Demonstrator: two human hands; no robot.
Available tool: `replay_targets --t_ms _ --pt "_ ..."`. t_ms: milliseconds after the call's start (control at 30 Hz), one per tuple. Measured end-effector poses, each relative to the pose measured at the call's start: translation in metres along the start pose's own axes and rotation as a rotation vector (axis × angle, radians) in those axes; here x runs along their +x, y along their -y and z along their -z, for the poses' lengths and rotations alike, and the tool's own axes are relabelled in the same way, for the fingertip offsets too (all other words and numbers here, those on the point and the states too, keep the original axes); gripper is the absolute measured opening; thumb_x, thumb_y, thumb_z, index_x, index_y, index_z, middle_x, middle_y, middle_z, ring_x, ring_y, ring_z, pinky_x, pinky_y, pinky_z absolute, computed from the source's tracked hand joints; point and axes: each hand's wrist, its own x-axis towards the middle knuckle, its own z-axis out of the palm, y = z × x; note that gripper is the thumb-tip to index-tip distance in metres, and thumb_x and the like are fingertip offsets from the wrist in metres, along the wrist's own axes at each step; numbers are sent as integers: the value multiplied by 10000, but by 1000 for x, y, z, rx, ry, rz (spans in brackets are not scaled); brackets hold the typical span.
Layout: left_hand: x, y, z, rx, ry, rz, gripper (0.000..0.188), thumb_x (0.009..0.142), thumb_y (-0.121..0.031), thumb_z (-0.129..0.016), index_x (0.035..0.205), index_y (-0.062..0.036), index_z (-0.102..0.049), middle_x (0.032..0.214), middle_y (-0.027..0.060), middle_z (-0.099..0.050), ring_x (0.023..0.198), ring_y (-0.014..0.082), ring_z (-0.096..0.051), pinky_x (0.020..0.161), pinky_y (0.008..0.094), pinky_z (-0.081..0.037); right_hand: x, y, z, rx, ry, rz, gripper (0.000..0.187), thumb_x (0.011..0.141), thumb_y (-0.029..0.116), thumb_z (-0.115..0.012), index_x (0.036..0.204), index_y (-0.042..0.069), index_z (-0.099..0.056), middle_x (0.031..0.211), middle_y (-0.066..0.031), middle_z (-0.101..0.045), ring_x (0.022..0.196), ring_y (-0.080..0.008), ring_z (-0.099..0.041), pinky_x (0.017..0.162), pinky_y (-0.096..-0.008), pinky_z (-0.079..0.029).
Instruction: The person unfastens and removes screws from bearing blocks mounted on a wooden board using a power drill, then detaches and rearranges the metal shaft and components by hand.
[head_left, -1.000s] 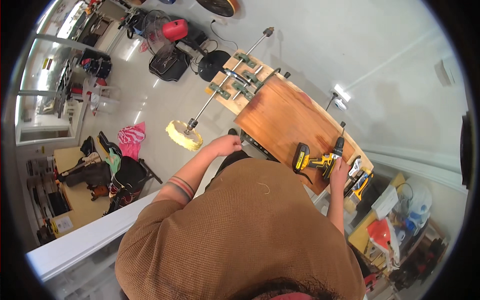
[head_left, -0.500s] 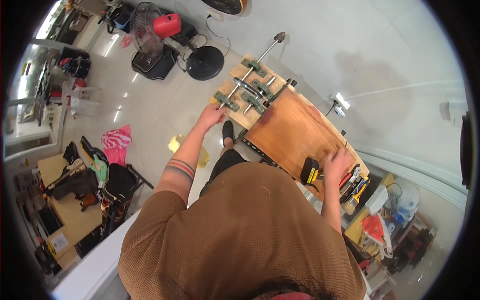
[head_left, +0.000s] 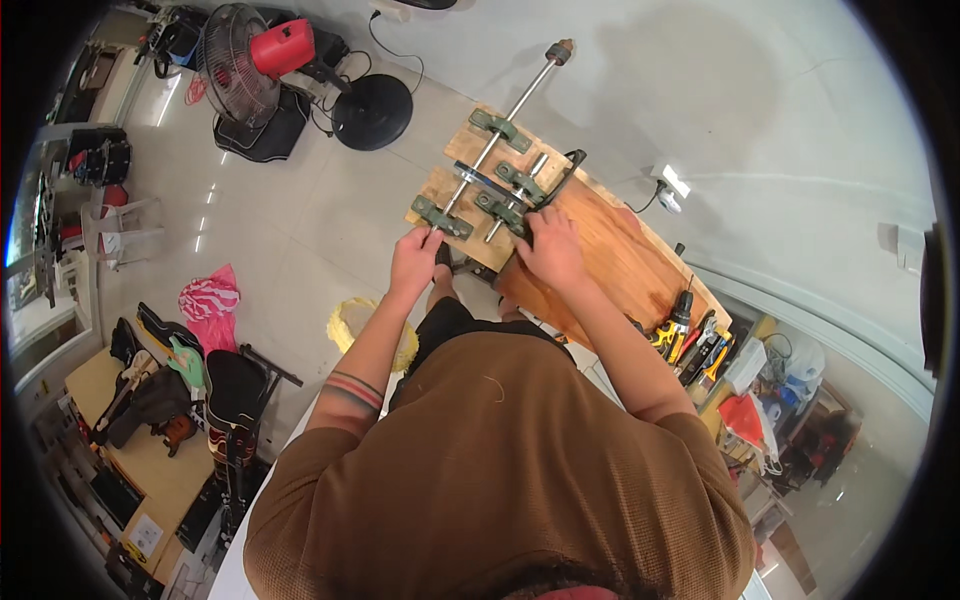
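A long steel shaft (head_left: 519, 104) runs through green bearing blocks (head_left: 500, 130) on a wooden board (head_left: 436, 187). A pulley with a dark belt (head_left: 484, 180) sits midway along it. Beside it, a shorter shaft (head_left: 493, 232) lies in two more blocks. My left hand (head_left: 412, 264) is closed on the long shaft's near end, by the nearest block (head_left: 440, 217). My right hand (head_left: 552, 250) is at the board's right edge, fingers curled beside a short-shaft block (head_left: 502, 211) and a black clamp-like bar (head_left: 562, 180); what they grip is hidden.
The board rests on a reddish-brown wooden bench (head_left: 610, 245). A yellow and black drill (head_left: 674, 325) stands at its right end beside several hand tools (head_left: 708, 352). A wall with a plugged socket (head_left: 672, 188) borders the far side. A fan (head_left: 283, 50) stands on the floor.
My right hand has moved left from the drill to the bearing blocks. The drill, lying on the bench before, now stands among the tools. My left hand stays by the shaft's end.
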Motion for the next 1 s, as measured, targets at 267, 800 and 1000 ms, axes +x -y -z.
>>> replay_targets --t_ms 267,800,1000 --pt "-3 -23 -12 -9 26 -36 249 1102 -193 -688 1036 37 -756 822 23 -683 795 106 -566 745 313 -490 15 8 -29 51 -35 54 323 947 283 -780 1190 76 -735 1169 -105 -673 1172 -313 -622 989 -477 -457" --pt "-20 -52 33 199 -59 -24 274 1096 -228 -695 1049 37 -745 709 77 -618 672 147 -522 649 364 -462 26 19 -51 221 -119 187 278 991 265 -752 1178 65 -699 1164 -114 -639 1072 -331 -687 923 -458 -521" --pt "-22 -46 41 208 -108 -49 275 1099 -241 -696 1059 26 -745 698 64 -600 665 141 -510 644 360 -454 22 35 -51 326 -126 224 290 990 217 -748 1199 32 -665 1123 -147 -607 1004 -380 -690 835 -492 -581"
